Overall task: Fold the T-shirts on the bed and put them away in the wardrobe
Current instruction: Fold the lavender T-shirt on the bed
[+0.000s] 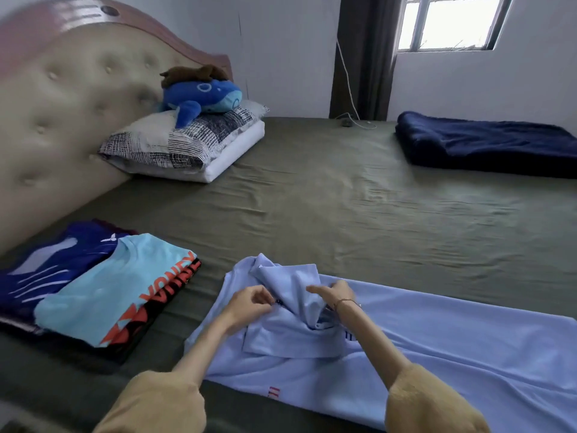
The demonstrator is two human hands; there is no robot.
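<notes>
Both hands, left hand and right hand, pinch the pale-blue T-shirt.

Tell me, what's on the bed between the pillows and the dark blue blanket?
Only bare green sheet lies between the pillows and the blanket, in the head view.

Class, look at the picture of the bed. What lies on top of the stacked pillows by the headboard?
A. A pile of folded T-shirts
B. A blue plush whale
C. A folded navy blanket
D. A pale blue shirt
B: a blue plush whale rests on the pillows by the headboard, while the navy blanket lies far across the bed and the folded T-shirts sit near the person.
</notes>
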